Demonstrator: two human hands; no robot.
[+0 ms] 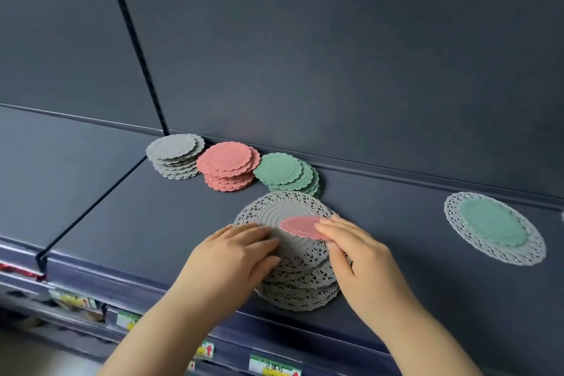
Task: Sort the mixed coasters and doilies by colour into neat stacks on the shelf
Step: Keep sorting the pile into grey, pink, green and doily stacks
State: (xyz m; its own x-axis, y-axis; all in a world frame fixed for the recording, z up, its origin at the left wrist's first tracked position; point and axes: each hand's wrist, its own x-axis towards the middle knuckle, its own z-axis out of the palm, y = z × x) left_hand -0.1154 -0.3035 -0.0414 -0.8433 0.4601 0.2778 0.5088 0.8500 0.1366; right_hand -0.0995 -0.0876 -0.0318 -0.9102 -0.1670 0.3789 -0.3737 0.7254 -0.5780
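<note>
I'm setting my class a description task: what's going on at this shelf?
A person sorts coasters on a shelf. The right hand pinches a pink coaster, tilted, over the doily stack, on which the left hand rests. A grey stack, a pink stack and a green stack stand at the back. A green coaster lies on a lone doily, farther right.

head view, close, angled down onto shelf

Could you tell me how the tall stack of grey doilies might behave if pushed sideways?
Probably it would shear rather than slide whole: the grey doilies lie visibly offset. Their lacy openwork edges may snag one another. The left hand resting on top likely steadies them.
</note>
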